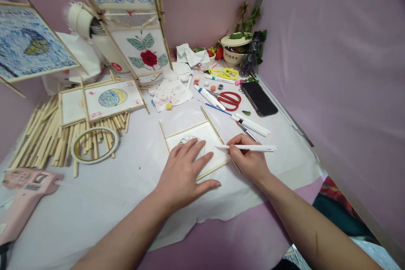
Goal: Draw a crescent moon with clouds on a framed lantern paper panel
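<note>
My right hand (248,158) pinches a slim white pen (256,148), its tip over the right part of a white sheet (211,135). Thin wooden sticks (186,128) frame this sheet, their ends jutting past the corners. A round outline drawn in dark lines (185,139) is partly covered by my left hand (186,168), which lies flat on the sheet with fingers spread. Whether the pen tip touches the paper I cannot tell. Just beyond my right hand lie capped white markers (251,125) and a thin brush (248,131).
Red-handled scissors (229,100), a black phone (259,98) and a stained cloth (172,90) lie farther back. At left are wooden sticks (44,135), a tape roll (74,147) and a pink glue gun (23,202). Framed drawings (144,50) stand behind, near a lidded paper bowl (232,57).
</note>
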